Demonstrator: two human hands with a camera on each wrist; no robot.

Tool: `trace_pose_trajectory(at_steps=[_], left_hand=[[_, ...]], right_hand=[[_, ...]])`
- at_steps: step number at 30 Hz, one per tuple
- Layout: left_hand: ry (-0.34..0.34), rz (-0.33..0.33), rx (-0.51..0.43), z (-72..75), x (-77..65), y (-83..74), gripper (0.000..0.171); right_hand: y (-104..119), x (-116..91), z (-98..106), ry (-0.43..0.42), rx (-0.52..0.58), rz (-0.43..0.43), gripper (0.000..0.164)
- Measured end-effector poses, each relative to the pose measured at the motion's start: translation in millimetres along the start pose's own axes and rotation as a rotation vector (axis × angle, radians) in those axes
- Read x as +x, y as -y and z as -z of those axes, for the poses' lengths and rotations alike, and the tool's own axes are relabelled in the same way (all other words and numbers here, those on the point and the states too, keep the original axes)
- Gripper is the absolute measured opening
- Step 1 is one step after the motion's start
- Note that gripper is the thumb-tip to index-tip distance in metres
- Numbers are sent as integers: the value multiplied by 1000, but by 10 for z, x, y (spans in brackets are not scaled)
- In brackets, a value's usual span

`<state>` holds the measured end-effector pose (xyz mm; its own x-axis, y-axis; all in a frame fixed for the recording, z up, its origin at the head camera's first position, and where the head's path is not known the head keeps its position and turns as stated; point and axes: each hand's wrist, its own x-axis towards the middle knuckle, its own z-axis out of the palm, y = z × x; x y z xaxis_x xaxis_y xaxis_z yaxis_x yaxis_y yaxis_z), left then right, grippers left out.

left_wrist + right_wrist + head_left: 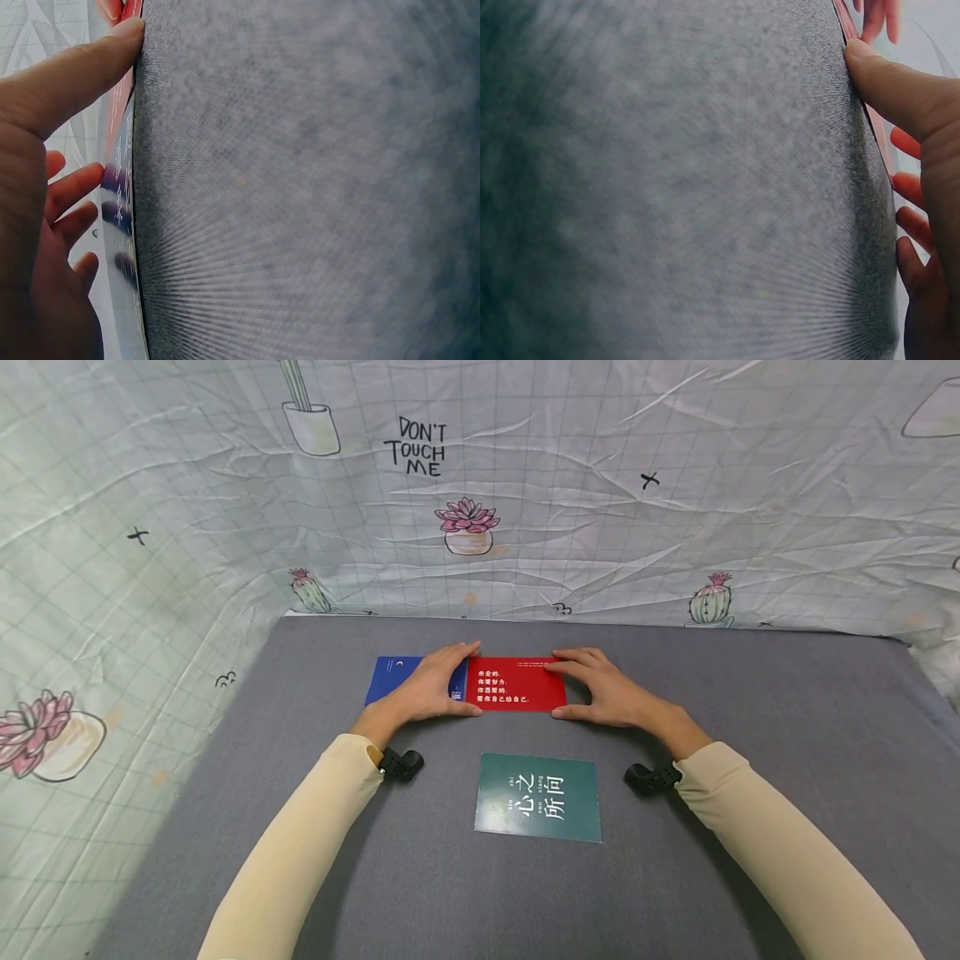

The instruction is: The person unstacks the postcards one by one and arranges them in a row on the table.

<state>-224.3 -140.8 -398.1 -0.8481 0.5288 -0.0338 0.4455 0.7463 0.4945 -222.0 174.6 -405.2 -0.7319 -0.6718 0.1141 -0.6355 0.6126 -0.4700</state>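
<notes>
A red card (517, 685) with white writing lies flat at the far middle of the table, side by side with a blue card (393, 677). Over the blue card spreads my left hand (431, 683), covering part of it. Its thumb touches the near edge by the red card's left corner, and its fingertips reach the far edge. My right hand (607, 689) is at the red card's right end, thumb at the near corner and fingertips at the far corner. Both hands are spread, with the fingers loosely bent. Closer to me lies a dark green card (537, 797) with white characters.
The table has a grey cloth top (450, 893). A patterned fabric backdrop (555, 527) with drawn plants stands behind it and along the left side. Each wrist wears a black camera band.
</notes>
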Motion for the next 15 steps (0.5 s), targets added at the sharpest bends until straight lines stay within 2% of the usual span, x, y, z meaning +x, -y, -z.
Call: trace_pose_trajectory(at_steps=[8,15], left_hand=[[6,16,-4,16,1,2,99],[1,-6,-11,28,-1,6,99]], right_hand=[[-1,17,3,1,9,-2,74],[22,5,40,10,24,-25,74]])
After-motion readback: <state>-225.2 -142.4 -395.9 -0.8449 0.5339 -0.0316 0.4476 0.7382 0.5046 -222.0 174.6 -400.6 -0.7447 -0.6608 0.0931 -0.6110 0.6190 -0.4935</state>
